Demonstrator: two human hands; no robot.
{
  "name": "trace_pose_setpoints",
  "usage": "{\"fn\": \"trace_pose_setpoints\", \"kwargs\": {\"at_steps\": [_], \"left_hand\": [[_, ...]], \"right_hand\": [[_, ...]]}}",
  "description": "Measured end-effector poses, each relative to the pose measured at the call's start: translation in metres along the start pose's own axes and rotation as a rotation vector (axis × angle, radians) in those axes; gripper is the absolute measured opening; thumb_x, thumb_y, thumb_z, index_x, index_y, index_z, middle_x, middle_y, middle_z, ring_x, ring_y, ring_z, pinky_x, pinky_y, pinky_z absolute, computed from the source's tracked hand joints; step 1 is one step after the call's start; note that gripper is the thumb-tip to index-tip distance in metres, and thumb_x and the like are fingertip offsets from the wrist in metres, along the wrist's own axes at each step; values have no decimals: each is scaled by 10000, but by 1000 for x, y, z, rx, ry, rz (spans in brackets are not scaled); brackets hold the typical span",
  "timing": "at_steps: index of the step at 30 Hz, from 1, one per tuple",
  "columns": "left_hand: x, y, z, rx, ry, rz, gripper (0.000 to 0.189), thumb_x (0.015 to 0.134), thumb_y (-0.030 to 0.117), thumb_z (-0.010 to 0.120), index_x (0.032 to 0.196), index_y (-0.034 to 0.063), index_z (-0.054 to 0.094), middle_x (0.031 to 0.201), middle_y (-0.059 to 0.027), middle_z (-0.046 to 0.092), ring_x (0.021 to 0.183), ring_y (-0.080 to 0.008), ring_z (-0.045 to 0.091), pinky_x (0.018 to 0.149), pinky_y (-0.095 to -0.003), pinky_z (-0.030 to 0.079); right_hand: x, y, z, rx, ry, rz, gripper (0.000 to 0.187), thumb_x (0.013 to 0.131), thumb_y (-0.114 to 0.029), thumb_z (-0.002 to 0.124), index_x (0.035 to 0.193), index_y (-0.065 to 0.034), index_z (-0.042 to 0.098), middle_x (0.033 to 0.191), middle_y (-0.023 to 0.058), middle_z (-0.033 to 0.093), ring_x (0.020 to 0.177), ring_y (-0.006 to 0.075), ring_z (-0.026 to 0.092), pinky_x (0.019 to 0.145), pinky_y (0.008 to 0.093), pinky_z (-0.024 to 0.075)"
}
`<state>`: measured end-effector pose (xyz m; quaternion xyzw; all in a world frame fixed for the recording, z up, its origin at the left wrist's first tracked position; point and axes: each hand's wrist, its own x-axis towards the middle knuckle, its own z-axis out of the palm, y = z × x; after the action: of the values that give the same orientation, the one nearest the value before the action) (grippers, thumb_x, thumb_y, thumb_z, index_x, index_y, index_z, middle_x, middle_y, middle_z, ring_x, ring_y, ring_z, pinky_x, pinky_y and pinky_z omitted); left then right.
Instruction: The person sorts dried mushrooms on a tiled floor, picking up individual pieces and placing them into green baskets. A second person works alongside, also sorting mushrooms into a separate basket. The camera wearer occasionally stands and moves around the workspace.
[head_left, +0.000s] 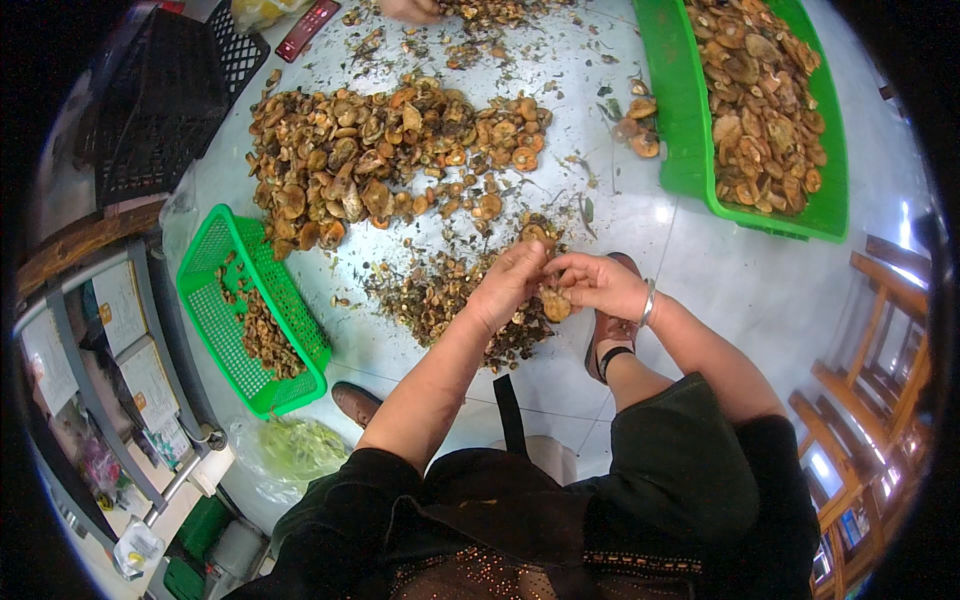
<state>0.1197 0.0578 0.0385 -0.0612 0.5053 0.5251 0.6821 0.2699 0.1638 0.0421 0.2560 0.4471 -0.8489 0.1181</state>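
Note:
My left hand (512, 279) and my right hand (600, 285) meet at the fingertips above a heap of small mushroom trimmings (431, 304) on the floor. A tan mushroom (556, 307) shows just under the joined fingers, gripped by my right hand. My left hand's fingers are curled against it, and what they pinch is hidden. Past my left thumb lies another brown mushroom cap (534, 231), close to or touching the hand. Farther off spreads a large pile of orange-brown mushrooms (337, 157).
Left stands a green perforated basket (217, 315) holding some small mushrooms; right, a green crate (679, 97) full of mushrooms. Another person's hand (411, 9) works at the far edge near a red phone-like device (307, 30). Bagged greens (292, 450) sit beside my shoe (356, 403). Wooden chairs (862, 405) stand right.

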Motion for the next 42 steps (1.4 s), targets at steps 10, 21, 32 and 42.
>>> {"fn": "trace_pose_setpoints", "kwargs": {"at_steps": [10,21,32,42], "left_hand": [[3,-20,-39,4,-105,-63,178,886,228,527,844,57,553,689,-21,534,590,-124,475,568,-290,422],[-9,-23,-26,706,-33,310,300,814,308,619,889,17,618,641,-58,570,660,-154,567,599,-314,459],[22,12,-66,1286,514,645,361,739,185,677,1037,27,547,995,-181,535,808,-310,583,680,-362,482],[67,43,-52,1516,453,517,480,733,211,683,1150,75,489,963,-108,541,826,-265,584,678,-361,503]], "right_hand": [[-6,-2,-10,44,127,19,317,797,-15,535,1111,-7,493,839,34,568,716,96,559,673,235,474],[-11,-7,-15,181,201,-66,253,795,-11,539,1046,-11,508,932,67,563,810,137,576,708,266,490],[-95,-91,-120,1144,266,-955,327,844,-312,480,959,-8,513,804,50,524,623,128,451,548,262,381],[-29,-65,-45,716,550,-399,253,842,-227,517,1029,-57,531,755,32,552,595,112,467,503,240,382]]}}
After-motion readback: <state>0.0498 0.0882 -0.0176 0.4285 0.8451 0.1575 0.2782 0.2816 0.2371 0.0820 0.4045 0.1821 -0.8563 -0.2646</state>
